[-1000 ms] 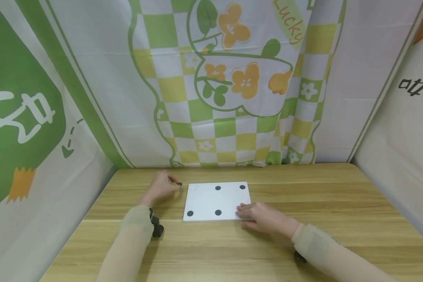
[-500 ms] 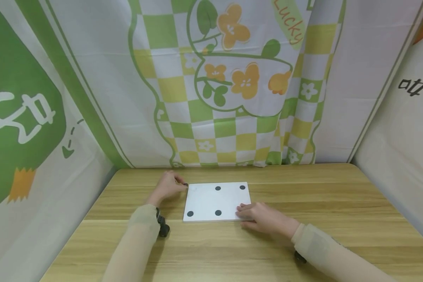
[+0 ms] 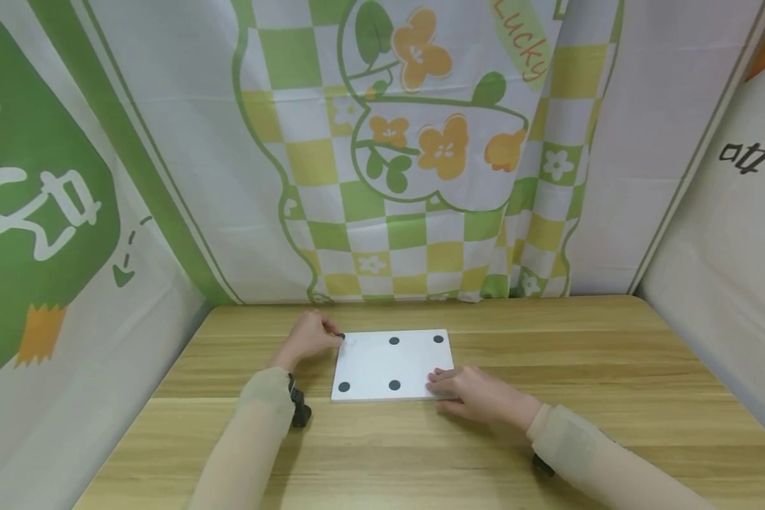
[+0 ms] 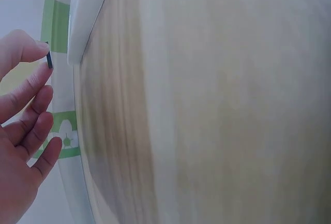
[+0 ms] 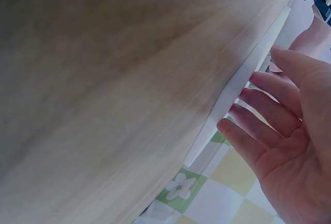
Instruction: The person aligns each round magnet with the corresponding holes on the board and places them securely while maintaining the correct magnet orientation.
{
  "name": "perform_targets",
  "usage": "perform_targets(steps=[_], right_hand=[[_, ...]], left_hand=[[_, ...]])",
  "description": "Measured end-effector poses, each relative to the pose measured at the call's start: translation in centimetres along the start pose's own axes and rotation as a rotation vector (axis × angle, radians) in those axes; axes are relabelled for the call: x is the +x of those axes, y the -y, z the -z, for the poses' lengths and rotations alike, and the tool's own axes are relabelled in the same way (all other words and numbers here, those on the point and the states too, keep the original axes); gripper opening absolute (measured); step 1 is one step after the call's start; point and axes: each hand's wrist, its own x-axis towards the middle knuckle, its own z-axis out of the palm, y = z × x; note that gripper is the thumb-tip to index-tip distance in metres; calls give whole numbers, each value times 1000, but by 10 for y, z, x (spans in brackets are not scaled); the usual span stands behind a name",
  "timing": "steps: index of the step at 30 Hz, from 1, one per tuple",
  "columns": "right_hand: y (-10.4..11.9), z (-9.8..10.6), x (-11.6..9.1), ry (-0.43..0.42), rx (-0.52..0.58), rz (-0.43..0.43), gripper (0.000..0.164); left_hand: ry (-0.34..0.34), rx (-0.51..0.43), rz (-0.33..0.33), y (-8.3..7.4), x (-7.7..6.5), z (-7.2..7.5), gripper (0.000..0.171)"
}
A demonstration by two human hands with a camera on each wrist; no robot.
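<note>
A thin, small black disc (image 4: 49,59) is pinched between the thumb and index finger of my left hand (image 3: 309,338), its edge showing in the left wrist view. That hand is at the far left corner of a white rectangular board (image 3: 382,363). I cannot tell whether the disc touches the board. Several flat black discs lie on the board, among them a near-left disc (image 3: 344,387) and a far-right disc (image 3: 438,339). My right hand (image 3: 484,395) rests its fairly straight fingers on the near right corner, covering what lies beneath. The right wrist view shows its palm and spread fingers.
The board lies flat on a wooden table (image 3: 580,354). A patterned curtain (image 3: 414,234) hangs behind the table's far edge, and fabric walls stand at both sides. Each wrist wears a black device, such as the left wrist camera (image 3: 299,411).
My left hand has moved right with the pinched disc, from beside the board to its far left corner. My right hand has stayed in place on the board.
</note>
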Motion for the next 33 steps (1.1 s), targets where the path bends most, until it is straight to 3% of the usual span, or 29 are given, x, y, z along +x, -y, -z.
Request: perform_targets(steps=[8, 18, 33], right_hand=[[-1, 0, 0, -14, 3, 17, 34], [-1, 0, 0, -11, -9, 10, 34], [-1, 0, 0, 14, -3, -25, 35]], left_hand=[[26, 26, -19, -5, 4, -4, 17], [64, 24, 7, -13, 9, -8, 16], [66, 101, -36, -14, 9, -11, 12]])
